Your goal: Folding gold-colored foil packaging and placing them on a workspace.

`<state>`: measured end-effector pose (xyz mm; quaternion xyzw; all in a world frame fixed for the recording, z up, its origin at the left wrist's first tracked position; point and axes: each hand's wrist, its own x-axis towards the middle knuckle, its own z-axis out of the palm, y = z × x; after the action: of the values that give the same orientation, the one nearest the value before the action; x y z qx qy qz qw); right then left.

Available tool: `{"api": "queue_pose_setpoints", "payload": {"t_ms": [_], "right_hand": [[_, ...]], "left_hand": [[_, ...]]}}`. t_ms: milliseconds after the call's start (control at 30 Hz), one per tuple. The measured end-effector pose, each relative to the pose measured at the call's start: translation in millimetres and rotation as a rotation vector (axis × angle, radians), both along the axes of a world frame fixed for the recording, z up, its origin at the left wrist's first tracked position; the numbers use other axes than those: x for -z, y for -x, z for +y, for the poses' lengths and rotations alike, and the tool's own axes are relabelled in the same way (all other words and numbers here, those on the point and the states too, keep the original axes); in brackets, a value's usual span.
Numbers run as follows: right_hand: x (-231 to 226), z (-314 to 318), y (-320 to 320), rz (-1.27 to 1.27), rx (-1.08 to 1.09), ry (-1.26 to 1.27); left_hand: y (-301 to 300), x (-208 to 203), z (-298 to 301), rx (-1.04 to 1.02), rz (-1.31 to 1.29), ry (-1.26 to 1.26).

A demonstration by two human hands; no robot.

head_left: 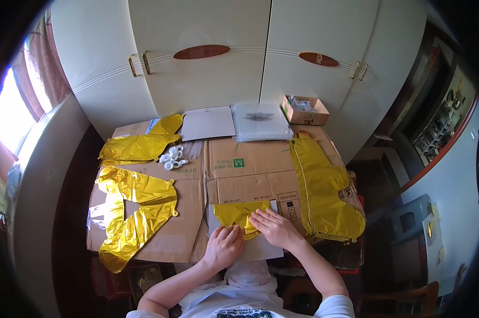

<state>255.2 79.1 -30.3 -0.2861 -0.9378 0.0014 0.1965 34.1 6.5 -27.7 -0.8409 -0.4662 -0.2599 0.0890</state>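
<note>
Folding: foil point(231, 213), seemingly part done, on card point(263, 250) beneath both hands.
Left hand point(226, 247): curled on it (pinch hidden, cannot tell).
Right hand point(273, 228): flat, grasping nothing.
Spread foil point(157, 204): left of grip, apparently unworked.
Pile point(324, 193): right of grip, likewise.

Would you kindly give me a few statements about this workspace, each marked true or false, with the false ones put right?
1. The left hand and the right hand are both bare. True.
2. The right hand touches a small gold foil piece lying on a pale sheet. True.
3. The open box stands at the back left of the cardboard. False: the box stands at the back right.
4. A cluster of small white pieces lies on the cardboard. True.
5. The foil shape at the front left is silver. False: that foil shape is gold.
</note>
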Motion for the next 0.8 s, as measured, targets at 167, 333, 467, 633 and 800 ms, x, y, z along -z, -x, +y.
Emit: {"api": "queue_pose_setpoints", "payload": {"t_ms": [167,333,467,633,800], "right_hand": [[4,-1,-7,-0.021,-0.013,0.042],[-3,-6,-7,-0.017,-0.026,0.036],[-9,-8,-4,-0.019,0.003,0.161],[-12,10,30,0.054,0.190,0.082],[3,13,45,-0.125,0.201,0.152]], "left_hand": [[0,1,-1,-0.004,-0.010,-0.011],[0,0,-2,-0.022,0.002,-0.037],[2,3,-2,-0.018,-0.004,-0.047],[1,4,-1,-0.027,-0.003,-0.043],[1,3,-2,-0.022,0.003,-0.033]]}}
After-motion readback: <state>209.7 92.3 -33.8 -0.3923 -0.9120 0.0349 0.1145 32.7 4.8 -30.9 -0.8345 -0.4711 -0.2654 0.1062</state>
